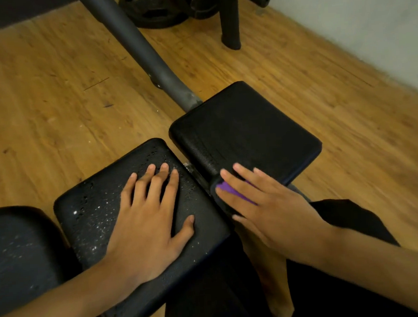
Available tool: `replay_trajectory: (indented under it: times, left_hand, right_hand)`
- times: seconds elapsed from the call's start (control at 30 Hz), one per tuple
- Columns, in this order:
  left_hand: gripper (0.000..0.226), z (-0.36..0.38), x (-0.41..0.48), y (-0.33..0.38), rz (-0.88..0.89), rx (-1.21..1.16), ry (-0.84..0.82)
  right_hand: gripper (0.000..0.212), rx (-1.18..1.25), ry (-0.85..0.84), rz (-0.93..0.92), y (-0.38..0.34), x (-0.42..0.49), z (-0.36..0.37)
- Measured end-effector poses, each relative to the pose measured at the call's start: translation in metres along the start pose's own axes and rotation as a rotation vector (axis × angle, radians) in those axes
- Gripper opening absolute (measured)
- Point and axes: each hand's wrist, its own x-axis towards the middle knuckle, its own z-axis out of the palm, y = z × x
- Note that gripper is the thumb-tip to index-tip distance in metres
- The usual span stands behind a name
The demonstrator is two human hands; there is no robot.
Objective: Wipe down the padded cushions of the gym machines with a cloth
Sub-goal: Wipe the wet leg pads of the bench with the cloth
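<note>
The left hand lay flat, palm down, on the middle black padded cushion, a squarish leather-look pad speckled with small bright droplets; its fingers were straight and slightly spread, the thumb out to the side, gripping nothing. The right hand pressed down on a small purple cloth, its fingers straight and fanned apart over the fabric rather than curled round it. The cloth sat at the near corner of the right black padded cushion, mostly covered by the hand, with only a purple strip visible between the fingers. This cushion lay just beside the middle one, a narrow gap between them, and its surface showed no droplets. A third dark padded cushion, also faintly speckled, was partly in view at the left edge. A thick grey metal tube ran from under the right cushion up and away across the wooden plank floor. Black weight plates lay on the floor near a black upright post, close to the pale wall. The person's black trousers filled the bottom of the view.
</note>
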Motion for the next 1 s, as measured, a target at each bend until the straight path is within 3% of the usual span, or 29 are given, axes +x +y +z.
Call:
replay_trajectory:
  times: [0.3,0.4,0.5,0.6,0.7,0.9,1.0]
  left_hand:
    - [0.086,-0.002,0.0,-0.003,-0.002,-0.02,-0.04]
    - [0.087,-0.004,0.0,-0.003,0.008,-0.016,-0.038]
    - [0.087,-0.002,0.001,-0.004,0.016,-0.013,-0.032]
    - [0.087,-0.002,0.001,-0.004,0.015,-0.016,-0.032]
    - [0.087,-0.002,0.002,-0.003,0.022,-0.023,-0.031]
    - [0.087,-0.003,0.001,-0.003,0.015,-0.015,-0.049]
    - [0.087,-0.003,0.001,-0.003,0.014,-0.019,-0.053]
  right_hand:
    - [0.052,0.1,0.047,0.231,0.011,0.207,-0.013]
    - [0.054,0.115,0.077,0.206,0.005,0.174,-0.011]
    - [0.071,0.037,0.02,0.122,-0.004,0.087,-0.005]
    - [0.085,-0.001,0.009,0.175,-0.011,0.024,0.002]
    - [0.071,0.024,0.049,0.197,-0.009,0.044,0.004]
    - [0.054,0.188,0.076,0.352,0.026,0.2,-0.003]
    - [0.049,0.179,0.088,0.307,0.033,0.213,-0.007]
